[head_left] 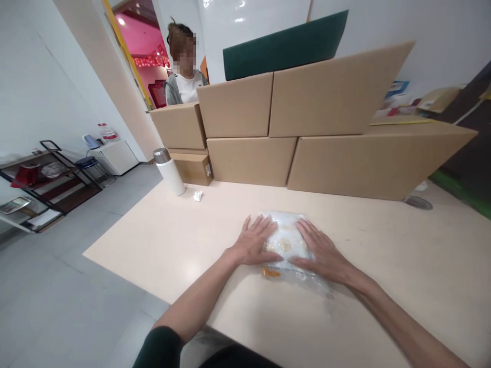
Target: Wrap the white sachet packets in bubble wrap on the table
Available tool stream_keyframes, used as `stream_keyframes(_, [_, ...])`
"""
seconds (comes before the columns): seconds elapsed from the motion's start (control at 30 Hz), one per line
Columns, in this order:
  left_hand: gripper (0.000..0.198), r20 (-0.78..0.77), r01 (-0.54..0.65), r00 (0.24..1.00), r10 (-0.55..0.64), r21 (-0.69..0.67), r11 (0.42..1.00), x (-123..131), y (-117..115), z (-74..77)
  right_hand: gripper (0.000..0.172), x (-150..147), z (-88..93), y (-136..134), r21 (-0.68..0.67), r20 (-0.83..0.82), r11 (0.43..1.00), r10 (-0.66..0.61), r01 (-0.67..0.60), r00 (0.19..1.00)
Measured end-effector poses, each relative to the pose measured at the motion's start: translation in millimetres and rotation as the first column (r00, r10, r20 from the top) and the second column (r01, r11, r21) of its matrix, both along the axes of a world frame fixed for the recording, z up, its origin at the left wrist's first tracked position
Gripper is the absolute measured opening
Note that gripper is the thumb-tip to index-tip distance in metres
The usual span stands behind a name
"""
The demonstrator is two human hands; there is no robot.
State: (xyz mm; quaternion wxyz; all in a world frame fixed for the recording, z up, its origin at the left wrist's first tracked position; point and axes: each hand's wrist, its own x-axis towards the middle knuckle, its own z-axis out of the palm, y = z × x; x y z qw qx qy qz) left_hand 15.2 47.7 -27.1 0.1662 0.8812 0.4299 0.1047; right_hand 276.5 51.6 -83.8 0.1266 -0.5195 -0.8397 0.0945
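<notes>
A white folded item in a clear plastic bag [286,240] lies flat on the table, with a pale round patch near its middle. What is inside I cannot make out. My left hand [256,240] rests on the bag's left side, fingers stretched out. On the right side my right hand [322,253] presses down, also with fingers spread and flat. The thumbs point toward each other along the near part of the packet. Loose clear plastic with an orange mark [271,272] spreads over the tabletop on the near side.
Stacked cardboard boxes [251,161] form a wall along the table's [153,245] far side, with a dark green object [286,46] on top. A white flask [170,174] and a crumpled tissue [197,196] stand at the far left. Behind the boxes is a person [187,87].
</notes>
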Motion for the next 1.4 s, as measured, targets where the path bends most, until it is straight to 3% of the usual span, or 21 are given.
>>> stream_keyframes(0.2, [0.131,-0.128,0.030,0.990,-0.054,-0.183,0.983,0,2,7.4,0.122,2,7.1,-8,-0.128,0.024,0.991,0.033,-0.030,0.999])
stream_keyframes(0.37, [0.133,-0.155,-0.004,0.988,-0.027,-0.196,0.981,3,4,9.3,0.126,0,7.6,-9,-0.132,0.014,0.991,0.018,-0.016,1.000])
stream_keyframes(0.53, [0.130,-0.150,0.048,0.985,-0.090,-0.267,0.963,-4,11,19.5,0.129,3,4.9,-8,-0.118,0.002,0.992,0.039,-0.038,0.999])
stream_keyframes(0.77, [0.126,-0.167,0.013,0.985,-0.053,-0.228,0.974,-11,21,21.3,0.133,5,7.8,-5,-0.152,-0.011,0.987,0.054,-0.055,0.998])
stream_keyframes(0.93, [0.120,-0.139,0.047,0.987,-0.083,-0.245,0.968,-10,22,22.2,0.129,1,32.4,-8,-0.262,-0.005,0.964,0.039,-0.039,0.999])
stream_keyframes(1.03, [0.121,-0.195,0.038,0.979,-0.062,-0.122,0.992,-7,21,24.4,0.114,7,47.2,-9,-0.309,-0.068,0.948,0.063,-0.081,0.996])
stream_keyframes(1.13, [0.123,-0.284,0.064,0.956,-0.078,-0.058,0.996,-5,22,25.3,0.119,15,55.4,-11,-0.312,-0.099,0.937,0.130,-0.155,0.987])
stream_keyframes(1.27, [0.125,-0.326,0.094,0.935,-0.136,-0.142,0.985,-5,27,22.9,0.129,15,55.0,-10,-0.354,-0.060,0.925,0.126,-0.139,0.990])
stream_keyframes(1.4, [0.126,-0.302,0.078,0.946,-0.117,-0.137,0.987,-7,31,17.3,0.129,8,47.0,-7,-0.318,-0.068,0.942,0.093,-0.110,0.993])
